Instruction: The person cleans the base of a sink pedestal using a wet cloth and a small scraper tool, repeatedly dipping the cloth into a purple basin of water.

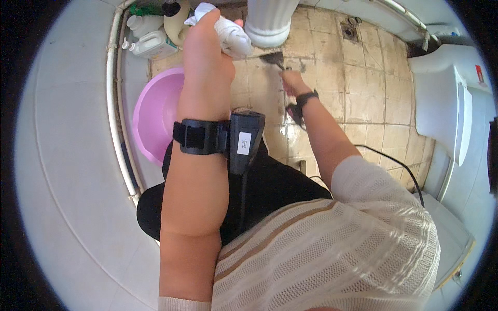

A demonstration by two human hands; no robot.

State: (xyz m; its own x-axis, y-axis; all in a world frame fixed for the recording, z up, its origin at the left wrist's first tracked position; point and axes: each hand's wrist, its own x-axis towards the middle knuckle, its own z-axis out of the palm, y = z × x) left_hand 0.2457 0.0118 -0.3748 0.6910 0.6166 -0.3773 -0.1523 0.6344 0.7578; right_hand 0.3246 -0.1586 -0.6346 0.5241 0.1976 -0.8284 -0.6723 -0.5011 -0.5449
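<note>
My left hand (203,32) is stretched far forward and closed around a crumpled white cloth (232,38), which sticks out on both sides of the fingers. The cloth is beside the foot of a white pedestal (268,26). Lower and to the right, my right hand (293,83) grips the handle of a scraper (272,58). Its wide dark blade points forward and left, low over the tan floor tiles (321,62); whether it touches them I cannot tell. Dark smudges mark the tiles just right of the blade.
A pink basin (152,116) stands on the left, partly behind my left forearm. White bottles (154,44) and a cream jug (177,23) line the far left corner. A floor drain (350,32) lies far right, a white toilet (441,98) on the right. Pipes (112,93) run along the left wall.
</note>
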